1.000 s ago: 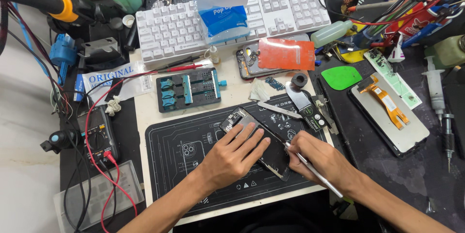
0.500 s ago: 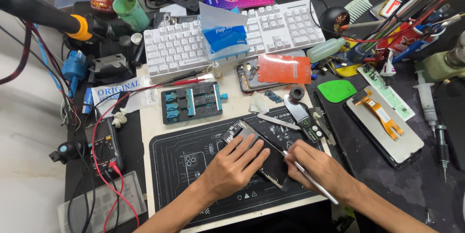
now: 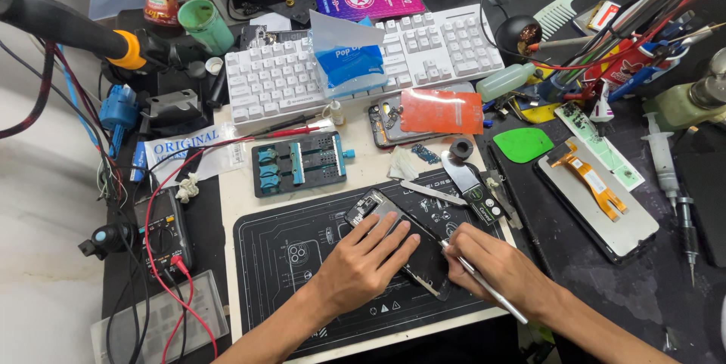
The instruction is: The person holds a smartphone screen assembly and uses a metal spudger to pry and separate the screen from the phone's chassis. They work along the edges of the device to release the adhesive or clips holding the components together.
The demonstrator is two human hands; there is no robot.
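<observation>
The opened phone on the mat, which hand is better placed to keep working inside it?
The right hand, probably. It grips thin metal tweezers with the tip at the opened phone's edge, while the left hand lies flat across the phone, holding it down on the black repair mat.

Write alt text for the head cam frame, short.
Seen from above, a left hand presses an opened phone flat on a black repair mat while the right hand works a thin metal tool at its edge. A white keyboard, multimeter and spare parts crowd the bench.
</observation>
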